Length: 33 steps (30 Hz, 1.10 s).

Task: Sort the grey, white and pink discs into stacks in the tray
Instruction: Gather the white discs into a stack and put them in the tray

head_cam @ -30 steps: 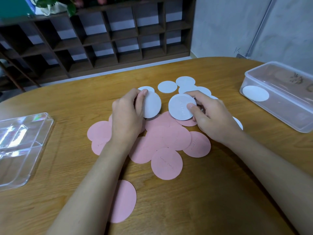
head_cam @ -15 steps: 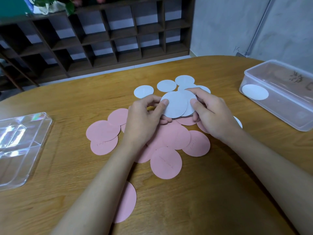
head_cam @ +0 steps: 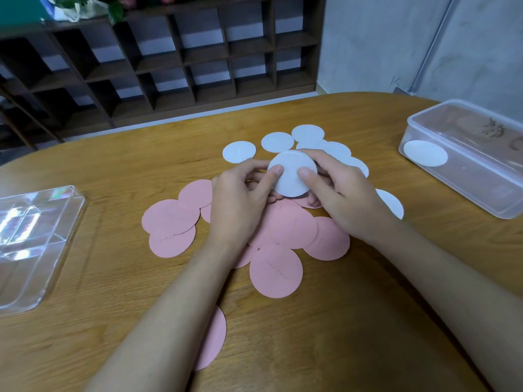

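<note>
**Wooden table (head_cam: 368, 321): sorting barely begun**

Wood grain fills my view, with dark shelving (head_cam: 198, 60) behind at 12 o'clock. At the centre the left hand (head_cam: 240, 205) and right hand (head_cam: 348, 199) both pinch one white disc (head_cam: 291, 179), thumbs on its top face and fingers curled beneath. Whether more are pressed under it I cannot tell.

Loose white discs (head_cam: 239, 152) lie just beyond the hands at 12 o'clock. Pink discs (head_cam: 276, 271) overlap below them toward 6. I see no grey ones.

The divided clear tray (head_cam: 56, 244) sits well apart at 9 o'clock of the held disc, nearer the left hand, its long side running roughly 12 to 6. A clear box (head_cam: 481, 199) at 3 o'clock, nearer the right hand, holds a lone disc (head_cam: 424, 153).

I judge the carry goes toward 9, so the left hand is better placed to take it.
</note>
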Each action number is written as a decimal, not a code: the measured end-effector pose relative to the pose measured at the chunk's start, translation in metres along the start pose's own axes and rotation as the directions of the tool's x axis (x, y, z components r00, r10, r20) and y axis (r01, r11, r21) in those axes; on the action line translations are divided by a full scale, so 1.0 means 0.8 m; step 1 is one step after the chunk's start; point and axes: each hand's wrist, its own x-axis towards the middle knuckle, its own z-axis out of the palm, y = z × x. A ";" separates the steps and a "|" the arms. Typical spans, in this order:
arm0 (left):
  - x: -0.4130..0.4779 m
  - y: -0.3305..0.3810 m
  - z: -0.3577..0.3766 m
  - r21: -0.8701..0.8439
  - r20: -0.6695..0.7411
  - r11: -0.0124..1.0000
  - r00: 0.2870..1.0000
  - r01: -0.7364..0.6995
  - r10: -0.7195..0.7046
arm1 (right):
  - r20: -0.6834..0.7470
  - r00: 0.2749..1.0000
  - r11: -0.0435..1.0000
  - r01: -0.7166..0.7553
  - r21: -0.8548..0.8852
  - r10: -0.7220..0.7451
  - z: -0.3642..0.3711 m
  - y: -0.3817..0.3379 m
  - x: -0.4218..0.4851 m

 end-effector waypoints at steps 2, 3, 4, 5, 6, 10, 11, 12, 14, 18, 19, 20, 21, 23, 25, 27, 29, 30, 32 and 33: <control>0.000 -0.002 0.000 0.062 0.005 0.998 1.000 -0.026 0.025 | -0.018 1.000 0.995 0.014 -0.097 -0.016 -0.001 0.002 0.001; 0.000 -0.002 0.001 0.091 0.013 0.995 0.999 -0.044 0.043 | -0.025 0.999 0.991 0.019 -0.132 -0.022 -0.002 0.003 0.002; 0.000 -0.003 0.001 0.117 0.022 0.991 0.998 -0.064 0.061 | -0.029 0.999 0.987 0.021 -0.161 -0.026 -0.004 0.004 0.002; 0.000 -0.004 0.001 0.137 0.031 0.988 0.997 -0.078 0.074 | -0.031 0.999 0.982 0.019 -0.189 -0.026 -0.006 0.005 0.003; 0.001 -0.005 0.001 0.148 0.040 0.985 0.996 -0.086 0.081 | -0.034 0.999 0.977 0.014 -0.213 -0.022 -0.008 0.006 0.004; 0.004 -0.008 0.000 0.187 0.053 0.976 0.994 -0.108 0.100 | -0.048 0.999 0.969 0.008 -0.246 -0.020 -0.011 0.011 0.006; 0.005 -0.008 -0.001 0.207 0.045 0.972 0.993 -0.116 0.109 | -0.051 0.998 0.969 0.009 -0.246 -0.022 -0.011 0.012 0.006; 0.007 -0.007 -0.004 0.233 0.033 0.964 0.992 -0.128 0.124 | -0.053 0.998 0.970 0.010 -0.244 -0.023 -0.011 0.013 0.006; 0.013 -0.007 -0.011 0.302 0.003 0.938 0.984 -0.169 0.176 | -0.060 0.998 0.969 0.006 -0.245 -0.022 -0.011 0.015 0.008; 0.039 -0.028 -0.030 0.557 0.031 0.799 0.967 -0.227 0.253 | -0.075 0.997 0.968 0.000 -0.251 -0.020 -0.009 0.017 0.009; 0.047 -0.034 -0.033 0.603 0.054 0.770 0.974 -0.209 0.222 | -0.072 0.997 0.967 -0.006 -0.255 -0.013 -0.008 0.018 0.010; 0.053 -0.039 -0.035 0.633 0.072 0.752 0.981 -0.184 0.179 | -0.068 0.998 0.965 -0.015 -0.262 -0.003 -0.007 0.018 0.010; 0.059 -0.042 -0.036 0.652 0.086 0.742 0.988 -0.155 0.131 | -0.067 0.998 0.963 -0.023 -0.268 0.005 -0.006 0.019 0.010; 0.069 -0.046 -0.035 0.679 0.111 0.725 0.992 -0.114 0.053 | -0.071 0.997 0.962 -0.027 -0.271 0.008 -0.005 0.019 0.010; 0.078 -0.050 -0.034 0.700 0.128 0.707 0.992 -0.102 0.017 | -0.075 0.997 0.963 -0.023 -0.268 0.003 -0.004 0.020 0.012; 0.082 -0.051 -0.033 0.706 0.128 0.704 0.992 -0.079 -0.017 | -0.076 0.997 0.964 -0.017 -0.266 -0.004 -0.003 0.019 0.013; 0.080 -0.048 -0.031 0.710 0.118 0.702 0.992 -0.052 -0.046 | -0.075 0.997 0.963 -0.021 -0.268 0.000 -0.002 0.020 0.014; 0.079 -0.046 -0.031 0.708 0.104 0.705 0.993 -0.040 -0.049 | -0.074 0.997 0.963 -0.024 -0.270 0.004 -0.001 0.020 0.014; 0.076 -0.044 -0.030 0.695 0.063 0.719 0.998 -0.033 -0.014 | -0.079 0.997 0.964 -0.031 -0.265 0.010 -0.001 0.020 0.014; 0.074 -0.043 -0.029 0.692 0.043 0.721 0.999 -0.041 0.016 | -0.083 0.997 0.964 -0.032 -0.263 0.011 -0.001 0.020 0.014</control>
